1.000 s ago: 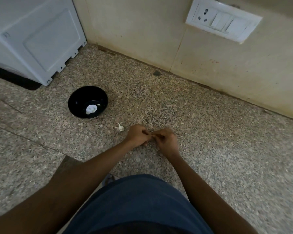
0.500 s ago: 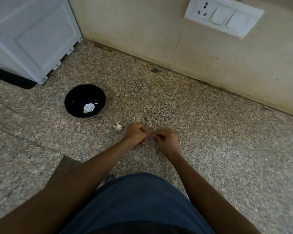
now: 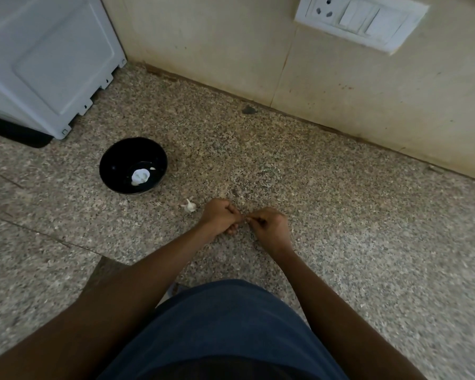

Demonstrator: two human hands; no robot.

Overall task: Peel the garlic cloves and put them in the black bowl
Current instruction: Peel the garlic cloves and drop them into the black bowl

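— Speckled granite counter (image 3: 340, 215), wall at twelve o'clock. What are your hands doing at centre frame?

— My left hand (image 3: 221, 216) and right hand (image 3: 270, 229) meet fingertip to fingertip, fingers curled, pinching something tiny between them; whether it is a garlic clove (image 3: 246, 219) or only skin, I cannot tell.

— And the black bowl (image 3: 113, 160)?

— At ten o'clock from my hands, near the white appliance (image 3: 44, 61). White garlic (image 3: 140, 176) lies in its bottom.

— Anything else down there?

— One garlic piece (image 3: 189, 206) sits on the counter just beside my left hand, at nine o'clock, between hand and bowl.
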